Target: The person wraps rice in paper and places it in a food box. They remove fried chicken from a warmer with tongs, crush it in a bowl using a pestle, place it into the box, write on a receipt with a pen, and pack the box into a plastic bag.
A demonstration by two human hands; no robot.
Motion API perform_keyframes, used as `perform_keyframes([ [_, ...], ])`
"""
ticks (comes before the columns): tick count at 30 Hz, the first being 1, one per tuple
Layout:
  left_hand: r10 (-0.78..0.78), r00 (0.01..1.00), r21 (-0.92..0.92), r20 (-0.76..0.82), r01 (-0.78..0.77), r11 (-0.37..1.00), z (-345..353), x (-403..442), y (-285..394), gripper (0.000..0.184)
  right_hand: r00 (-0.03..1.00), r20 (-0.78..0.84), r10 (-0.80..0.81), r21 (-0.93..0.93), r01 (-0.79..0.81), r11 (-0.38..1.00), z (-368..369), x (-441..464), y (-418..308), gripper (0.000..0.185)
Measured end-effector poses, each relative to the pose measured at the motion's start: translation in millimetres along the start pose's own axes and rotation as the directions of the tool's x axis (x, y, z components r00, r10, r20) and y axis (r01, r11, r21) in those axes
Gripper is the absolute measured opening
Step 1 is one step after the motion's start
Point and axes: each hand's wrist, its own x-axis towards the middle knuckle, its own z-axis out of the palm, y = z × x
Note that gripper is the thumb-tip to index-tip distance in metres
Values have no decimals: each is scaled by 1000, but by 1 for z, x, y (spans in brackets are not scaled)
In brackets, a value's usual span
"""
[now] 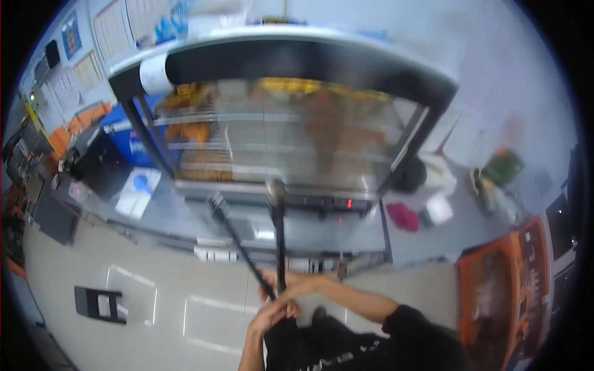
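Note:
Black tongs (279,241) point up and away from me, their two arms spread apart and their tips blurred in front of the display cabinet (309,59). Nothing can be made out between the tips. My left hand (266,316) is closed around the lower end of the tongs. Crossing over it from the right, my right hand (298,287) also grips them, though its fingers are partly hidden and blurred. Behind the cabinet's glass, golden-brown food (192,131) lies on wire racks at the left. A red lit readout (349,203) shows on the cabinet's base.
A metal counter (309,232) runs under the cabinet. On it to the right are a dark pink cloth (403,217) and a white item (438,210). An orange cabinet (489,297) stands at lower right. A black step stool (100,304) is on the tiled floor at left.

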Motion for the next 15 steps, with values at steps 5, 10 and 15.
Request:
perform_keyframes([
  [5, -262, 963, 342, -61, 267, 901, -27, -28, -1, 92, 695, -568, 441, 27, -519, 854, 0, 57, -132, 79],
  [10, -275, 738, 731, -616, 666, 149, -131, -92, 14, 82, 638, -770, 23, -589, -724, 360, -67, 176, -170, 84],
  [15, -50, 692, 644, -721, 694, 321, -210, -181, 44, 86, 659, -749, 67, -652, -751, 104, -110, 269, -222, 60],
])
